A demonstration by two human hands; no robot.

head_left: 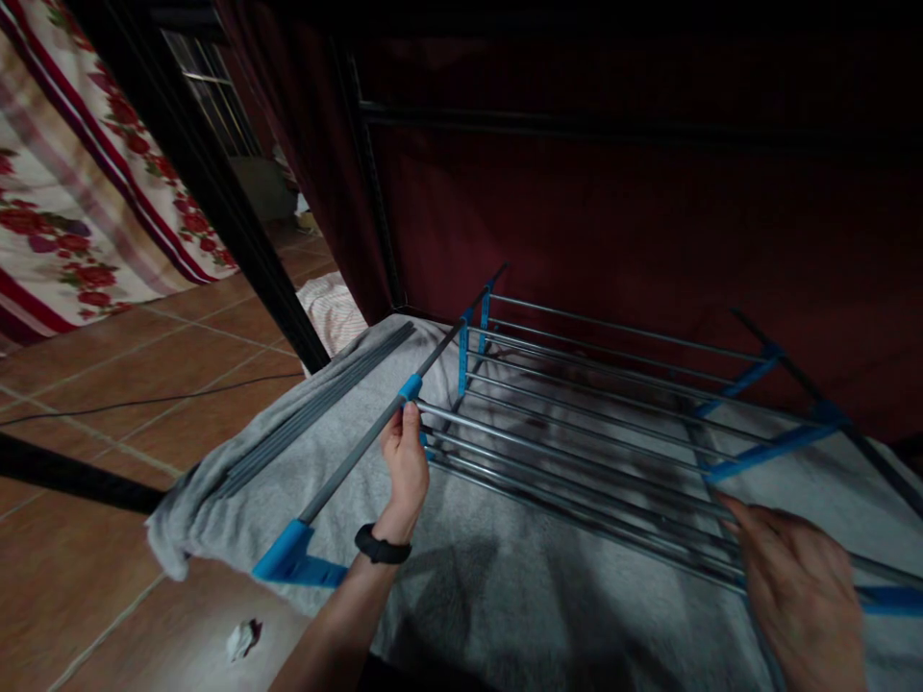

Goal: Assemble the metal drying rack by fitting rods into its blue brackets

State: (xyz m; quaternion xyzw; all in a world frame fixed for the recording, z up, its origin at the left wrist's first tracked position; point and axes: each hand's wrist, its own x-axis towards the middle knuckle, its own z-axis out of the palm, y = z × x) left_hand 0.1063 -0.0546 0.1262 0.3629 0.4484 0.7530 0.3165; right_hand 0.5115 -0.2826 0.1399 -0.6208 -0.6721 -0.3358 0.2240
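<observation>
A metal-tube rack (577, 447) with blue plastic joints lies on a grey blanket (490, 567). My left hand (405, 457), with a black band on the wrist, is closed around the left end of a silver tube. Its thumb sits just below a blue joint (411, 387) on the grey side pole (346, 473). At the right side of the rack, my right hand (800, 572) is closed at the tubes, its fingertips partly hidden behind them. A blue corner piece (292, 556) caps the near end of the left pole.
Several loose grey tubes (317, 413) lie on the blanket's left side. Black bed-frame posts (209, 192) and a dark red curtain (612, 231) border the space. A cable (151, 404) and a crumpled scrap (243, 639) are on the tiled floor (79, 490).
</observation>
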